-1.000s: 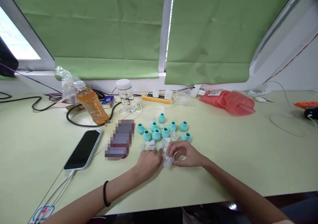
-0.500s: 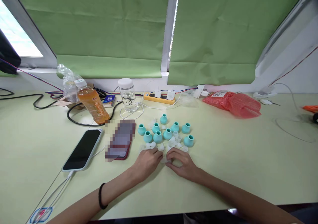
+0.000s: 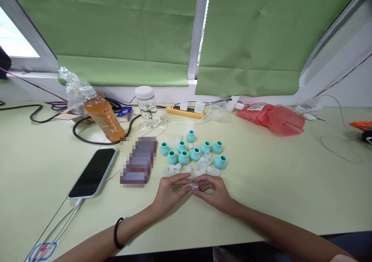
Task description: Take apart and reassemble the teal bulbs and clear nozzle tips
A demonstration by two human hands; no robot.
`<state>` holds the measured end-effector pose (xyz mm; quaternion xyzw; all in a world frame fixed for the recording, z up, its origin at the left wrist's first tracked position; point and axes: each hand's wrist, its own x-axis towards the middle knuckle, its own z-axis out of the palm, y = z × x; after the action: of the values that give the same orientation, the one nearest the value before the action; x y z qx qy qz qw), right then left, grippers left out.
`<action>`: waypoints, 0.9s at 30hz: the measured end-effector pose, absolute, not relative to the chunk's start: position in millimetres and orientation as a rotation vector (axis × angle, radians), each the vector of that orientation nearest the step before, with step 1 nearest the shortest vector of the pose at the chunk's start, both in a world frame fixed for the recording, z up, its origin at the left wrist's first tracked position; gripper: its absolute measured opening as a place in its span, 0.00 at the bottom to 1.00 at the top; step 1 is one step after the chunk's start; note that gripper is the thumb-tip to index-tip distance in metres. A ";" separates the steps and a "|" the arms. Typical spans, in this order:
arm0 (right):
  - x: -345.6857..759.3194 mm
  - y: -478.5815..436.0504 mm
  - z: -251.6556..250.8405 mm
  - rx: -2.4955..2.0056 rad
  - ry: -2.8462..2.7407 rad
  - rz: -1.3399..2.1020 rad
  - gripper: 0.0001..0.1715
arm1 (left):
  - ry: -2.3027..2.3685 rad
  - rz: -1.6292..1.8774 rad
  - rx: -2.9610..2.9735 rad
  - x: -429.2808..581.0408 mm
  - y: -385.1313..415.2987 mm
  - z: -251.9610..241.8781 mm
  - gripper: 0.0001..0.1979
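Observation:
A small translucent plastic piece (image 3: 195,187) sits between the fingertips of both hands, just above the table or touching it; I cannot tell which. My left hand (image 3: 172,189) pinches its left side with thumb and fingers. From the right, my right hand (image 3: 213,189) grips it the same way, its fingers partly hiding it. Just beyond the hands lie several loose translucent plastic pieces (image 3: 215,172), some shaped like small cups. Behind and among them stand several turquoise flask-shaped pieces (image 3: 183,158) with round open necks, most of them upright.
Left of the pieces lie a pixelated phone (image 3: 138,161) and a black-screened phone (image 3: 93,173) with a cable. Farther back are an orange drink bottle (image 3: 104,117), a clear jar (image 3: 148,109), a yellow power strip (image 3: 185,111) and a red plastic bag (image 3: 271,119).
My left hand has turned, its fingers now extended, and meets the right at the translucent piece, which shows more clearly. The whole view has shifted slightly.

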<state>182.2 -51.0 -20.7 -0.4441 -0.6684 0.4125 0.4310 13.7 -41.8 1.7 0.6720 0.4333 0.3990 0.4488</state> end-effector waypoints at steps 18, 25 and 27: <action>179.3 -46.9 -12.8 -1.048 -1.184 1.496 0.17 | 0.920 1.183 2.274 9.7 -41.3 -8.5 0.14; 181.0 -46.8 -16.7 -1.030 -1.210 1.508 0.17 | 0.854 1.176 2.407 7.8 -41.1 -6.8 0.17; 181.0 -46.9 -16.5 -1.022 -1.216 1.503 0.16 | 0.856 1.171 2.412 7.4 -41.2 -6.3 0.17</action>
<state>181.0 -46.9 -16.5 -0.4150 -0.4941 0.6104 0.4593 7.4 -41.2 -6.3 0.8455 0.3002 0.4105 0.1630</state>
